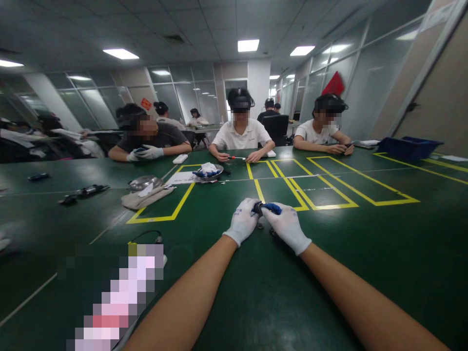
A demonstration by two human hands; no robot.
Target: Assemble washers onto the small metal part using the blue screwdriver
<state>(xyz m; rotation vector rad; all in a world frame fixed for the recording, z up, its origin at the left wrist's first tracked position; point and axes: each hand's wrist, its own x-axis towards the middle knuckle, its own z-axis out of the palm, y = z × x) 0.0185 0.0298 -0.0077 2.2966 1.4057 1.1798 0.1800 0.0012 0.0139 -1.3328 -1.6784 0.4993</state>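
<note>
Both my hands wear white gloves and meet over the green table (329,273). My left hand (242,222) is closed around a small dark part at its fingertips. My right hand (288,225) grips a blue-handled tool (271,208), whose tip points left into that dark part. A small dark piece (260,225) lies on the table just under the hands.
Yellow tape rectangles (329,190) mark the table ahead. Across it sit several people; one holds a red-tipped tool (237,157). A metal bowl with gloves (208,170), another bowl (145,182), a cloth (146,197), dark tools (84,191) at left, a blue bin (409,146) at right.
</note>
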